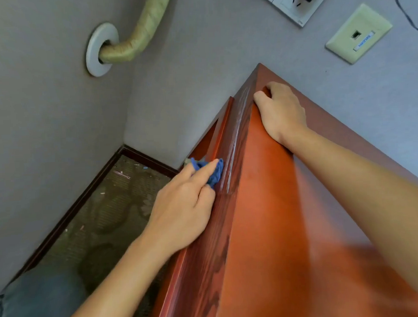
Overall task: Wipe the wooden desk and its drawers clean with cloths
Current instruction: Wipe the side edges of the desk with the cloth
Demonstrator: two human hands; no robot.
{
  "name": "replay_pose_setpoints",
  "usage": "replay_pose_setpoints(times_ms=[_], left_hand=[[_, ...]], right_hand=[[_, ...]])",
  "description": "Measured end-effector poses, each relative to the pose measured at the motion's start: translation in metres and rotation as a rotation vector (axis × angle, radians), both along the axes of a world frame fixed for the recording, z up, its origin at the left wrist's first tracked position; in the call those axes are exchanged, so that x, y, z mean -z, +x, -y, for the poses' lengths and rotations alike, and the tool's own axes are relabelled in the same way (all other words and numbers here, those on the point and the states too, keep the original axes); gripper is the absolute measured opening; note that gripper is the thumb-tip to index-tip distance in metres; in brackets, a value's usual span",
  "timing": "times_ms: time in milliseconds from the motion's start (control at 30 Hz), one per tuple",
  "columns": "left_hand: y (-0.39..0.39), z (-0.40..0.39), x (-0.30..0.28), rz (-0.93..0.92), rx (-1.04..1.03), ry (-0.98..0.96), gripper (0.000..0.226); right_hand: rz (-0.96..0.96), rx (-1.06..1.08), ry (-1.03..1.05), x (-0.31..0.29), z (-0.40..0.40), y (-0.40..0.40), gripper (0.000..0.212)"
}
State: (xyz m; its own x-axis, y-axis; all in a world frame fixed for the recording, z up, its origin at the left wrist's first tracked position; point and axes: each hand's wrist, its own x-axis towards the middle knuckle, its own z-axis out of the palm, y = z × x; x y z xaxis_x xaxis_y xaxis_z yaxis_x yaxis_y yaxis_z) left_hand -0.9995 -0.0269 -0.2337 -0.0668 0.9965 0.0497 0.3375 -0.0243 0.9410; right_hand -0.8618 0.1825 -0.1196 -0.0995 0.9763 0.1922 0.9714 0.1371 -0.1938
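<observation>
The reddish-brown wooden desk (271, 203) fills the right half of the view, seen from above with its top running to a far corner against the wall. My left hand (183, 206) holds a small blue cloth (212, 172) and presses it against the desk's side edge just below the top. My right hand (279, 110) rests on the desk top near the far corner, its fingers curled on the surface with nothing in them.
Grey walls meet in a corner at the left. A taped pipe (137, 35) enters a round wall flange. Wall sockets (359, 33) sit above the desk. Dark patterned carpet (105, 214) with bits of litter lies beside the desk, edged by a dark baseboard.
</observation>
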Motion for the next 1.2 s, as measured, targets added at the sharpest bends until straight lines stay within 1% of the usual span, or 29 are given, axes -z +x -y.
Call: replay_pose_setpoints(times_ms=[100,167,233,300,367,433,533,567,600,633,700,733,767,800,833,900,933,967,1000,1067,1133,1167,1200], left_hand=[[-0.002,0.055,0.000,-0.091,0.008,-0.044,0.064],[-0.004,0.064,-0.002,-0.087,0.003,-0.065,0.064],[-0.006,0.065,-0.008,0.047,0.008,-0.082,0.060],[-0.008,0.067,-0.026,0.230,0.020,-0.031,0.057],[-0.008,0.067,-0.042,0.299,0.041,0.046,0.056],[-0.004,0.060,-0.042,0.257,0.032,0.048,0.056],[-0.002,0.043,-0.021,-0.032,-0.045,-0.086,0.051],[-0.004,0.039,-0.016,-0.065,-0.053,-0.132,0.050],[-0.005,0.038,-0.015,-0.050,-0.040,-0.134,0.050],[-0.006,0.041,-0.019,0.026,-0.014,-0.101,0.051],[-0.007,0.053,-0.038,0.267,0.031,-0.004,0.054],[-0.007,0.057,-0.047,0.328,0.043,0.040,0.055],[-0.005,0.056,-0.050,0.324,0.039,0.063,0.055],[-0.003,0.051,-0.045,0.276,0.025,0.057,0.056],[-0.001,0.042,-0.036,0.205,0.006,0.016,0.055],[-0.005,0.020,-0.022,0.042,-0.014,-0.130,0.050],[-0.007,0.015,-0.020,0.005,-0.012,-0.167,0.050],[-0.008,0.015,-0.021,-0.012,-0.011,-0.153,0.053],[-0.008,0.019,-0.027,0.003,-0.005,-0.115,0.056],[-0.006,0.037,-0.042,0.107,0.018,-0.027,0.056],[-0.004,0.045,-0.047,0.186,0.012,0.000,0.054],[-0.002,0.039,-0.042,0.164,0.005,-0.024,0.052],[-0.003,0.028,-0.035,0.090,-0.006,-0.075,0.050]], right_hand=[[-0.005,-0.005,0.012,0.002,-0.001,0.000,0.070],[-0.003,-0.009,0.016,0.001,-0.002,0.000,0.069],[0.000,-0.008,0.014,0.000,-0.002,0.000,0.069],[0.001,-0.010,0.021,0.001,-0.003,0.002,0.069],[0.001,-0.007,0.022,0.003,-0.005,0.003,0.068],[-0.001,-0.005,0.017,0.004,-0.006,0.002,0.070],[-0.014,0.002,0.010,0.003,-0.006,0.002,0.073],[-0.012,0.002,0.010,0.003,-0.007,0.002,0.073],[-0.008,0.003,0.010,0.002,-0.007,0.002,0.072],[-0.007,0.003,0.010,0.002,-0.007,0.002,0.072],[-0.010,-0.001,0.014,0.004,-0.008,0.004,0.071],[-0.012,-0.001,0.017,0.004,-0.008,0.004,0.071],[-0.013,0.002,0.019,0.004,-0.009,0.004,0.071],[-0.007,0.002,0.018,0.004,-0.009,0.003,0.070],[-0.006,-0.002,0.018,0.004,-0.008,0.004,0.070],[-0.015,-0.007,0.016,0.004,-0.007,0.003,0.070],[-0.017,-0.005,0.017,0.004,-0.007,0.003,0.069],[-0.016,-0.007,0.020,0.004,-0.007,0.004,0.069],[-0.013,-0.008,0.021,0.004,-0.007,0.005,0.069],[-0.003,-0.012,0.027,0.004,-0.007,0.005,0.069],[0.003,-0.008,0.028,0.004,-0.007,0.005,0.070],[0.004,-0.005,0.025,0.004,-0.007,0.005,0.070],[0.003,-0.005,0.025,0.003,-0.007,0.005,0.070]])
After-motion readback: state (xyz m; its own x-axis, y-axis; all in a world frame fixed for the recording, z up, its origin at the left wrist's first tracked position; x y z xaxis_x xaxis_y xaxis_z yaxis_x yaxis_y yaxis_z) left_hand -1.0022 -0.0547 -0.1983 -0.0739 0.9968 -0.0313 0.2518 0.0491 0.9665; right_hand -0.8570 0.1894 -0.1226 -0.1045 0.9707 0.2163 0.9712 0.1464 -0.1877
